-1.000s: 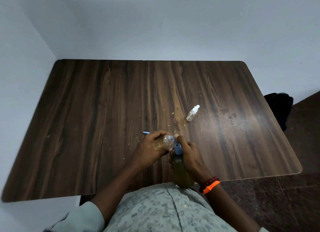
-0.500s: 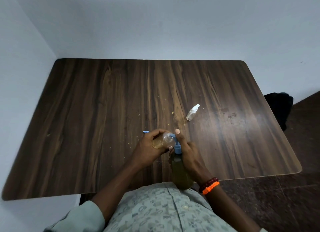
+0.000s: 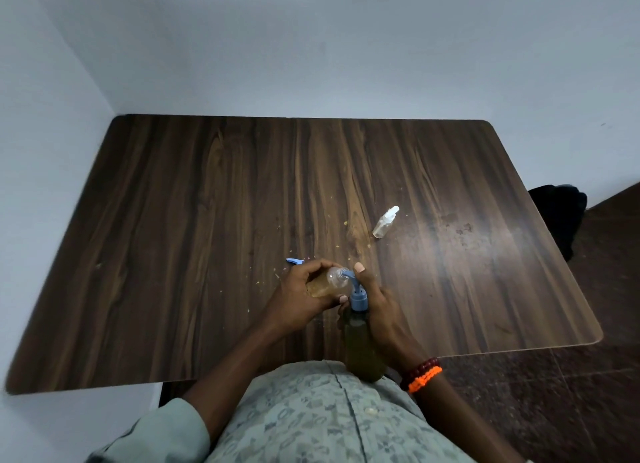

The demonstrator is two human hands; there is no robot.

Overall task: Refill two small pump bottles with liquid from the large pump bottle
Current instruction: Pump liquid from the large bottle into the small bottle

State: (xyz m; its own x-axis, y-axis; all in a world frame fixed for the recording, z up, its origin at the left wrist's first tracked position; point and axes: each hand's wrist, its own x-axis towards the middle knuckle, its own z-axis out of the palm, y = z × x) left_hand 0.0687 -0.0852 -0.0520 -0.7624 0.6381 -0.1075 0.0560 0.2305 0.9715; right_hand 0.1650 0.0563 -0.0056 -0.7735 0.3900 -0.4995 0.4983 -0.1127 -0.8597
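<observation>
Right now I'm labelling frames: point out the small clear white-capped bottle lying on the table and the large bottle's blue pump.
small clear white-capped bottle [image 3: 383, 224], head view, mid-body.
large bottle's blue pump [image 3: 358, 297], head view, collar.

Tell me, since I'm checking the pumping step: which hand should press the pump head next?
Right. The right hand grips the large pump bottle, forefinger raised above its pump. The left hand holds the small bottle at the spout.

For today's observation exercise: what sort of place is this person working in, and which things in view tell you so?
Probably a plain indoor room, maybe an office or workroom corner: a dark wood-grain table pushed against bare pale walls, a tiled floor, and no kitchen or bathroom fittings in view.
</observation>
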